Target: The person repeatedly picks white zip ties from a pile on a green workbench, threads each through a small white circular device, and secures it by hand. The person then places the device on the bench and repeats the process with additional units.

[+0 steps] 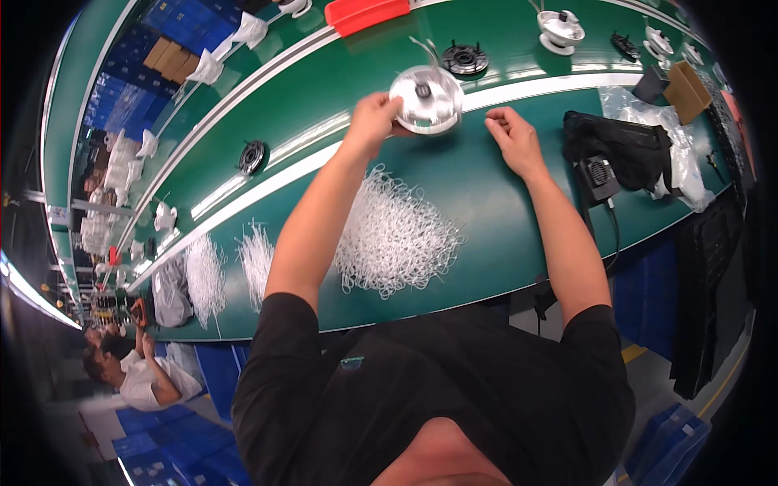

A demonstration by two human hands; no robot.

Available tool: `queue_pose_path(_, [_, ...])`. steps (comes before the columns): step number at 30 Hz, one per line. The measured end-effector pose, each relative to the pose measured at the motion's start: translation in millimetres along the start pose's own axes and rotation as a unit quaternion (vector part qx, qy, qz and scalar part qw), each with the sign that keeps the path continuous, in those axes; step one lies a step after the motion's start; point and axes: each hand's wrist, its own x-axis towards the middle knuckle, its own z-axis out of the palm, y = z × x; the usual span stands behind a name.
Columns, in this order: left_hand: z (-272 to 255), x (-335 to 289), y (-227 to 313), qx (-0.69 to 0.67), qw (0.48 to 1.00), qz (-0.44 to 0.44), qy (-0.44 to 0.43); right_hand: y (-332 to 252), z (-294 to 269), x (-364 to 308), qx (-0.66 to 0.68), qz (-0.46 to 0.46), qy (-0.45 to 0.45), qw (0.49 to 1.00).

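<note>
My left hand (pixel 375 121) grips the left rim of a round white housing (pixel 444 93) with a black part at its middle. Thin wires rise from its top, and motion blurs it slightly. The housing is tilted above the near edge of the conveyor. To its right, apart from it, my right hand (pixel 515 144) hangs over the green table with loosely bent fingers and nothing visible in them. A big heap of white looped ties (pixel 397 235) lies beside my left forearm. Behind the housing sits a black round base (pixel 464 60) on the conveyor.
Another white housing (pixel 561 32) and a red tray (pixel 366 13) stand farther back. A black round part (pixel 253 157) is on the belt at left. At right lie a black bag (pixel 616 146), a black device with a cable (pixel 598 180) and clear plastic (pixel 689 166). A co-worker (pixel 146 377) sits far left.
</note>
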Motion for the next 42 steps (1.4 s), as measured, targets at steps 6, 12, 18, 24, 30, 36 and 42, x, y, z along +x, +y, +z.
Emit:
queue_pose_path(6, [-55.3,52.8,-2.9,-0.158,0.97,-0.054,0.178,-0.6,-1.0,4.3,-0.016,0.012,-0.029,0.999])
queue_pose_path(12, [-91.6,45.6,-19.8,-0.205,0.948,-0.059,0.236,3.3,0.2,7.2,0.013,0.013,-0.03,0.999])
queue_pose_path(18, [-108.0,-39.9,-14.9,0.173,0.977,0.048,0.119,5.1,-0.9,5.6,0.04,0.025,-0.024,0.999])
queue_pose_path(24, [-142.6,-155.1,-53.5,0.4,0.887,0.117,0.2,-13.9,10.7,-7.0,-0.063,-0.095,-0.157,0.981])
queue_pose_path(30, [-122.4,-206.7,-81.8,0.356,0.883,0.135,0.276,-76.7,24.8,-84.0,-0.158,-0.256,-0.337,0.892])
queue_pose_path(36, [-105.6,-211.4,-92.9,0.302,0.895,0.152,0.29,-97.7,53.4,-128.7,-0.283,-0.297,-0.326,0.851])
queue_pose_path(42, [-138.0,-215.6,-80.5,0.308,0.881,0.195,0.302,-86.3,67.0,-122.2,-0.117,-0.209,-0.236,0.942])
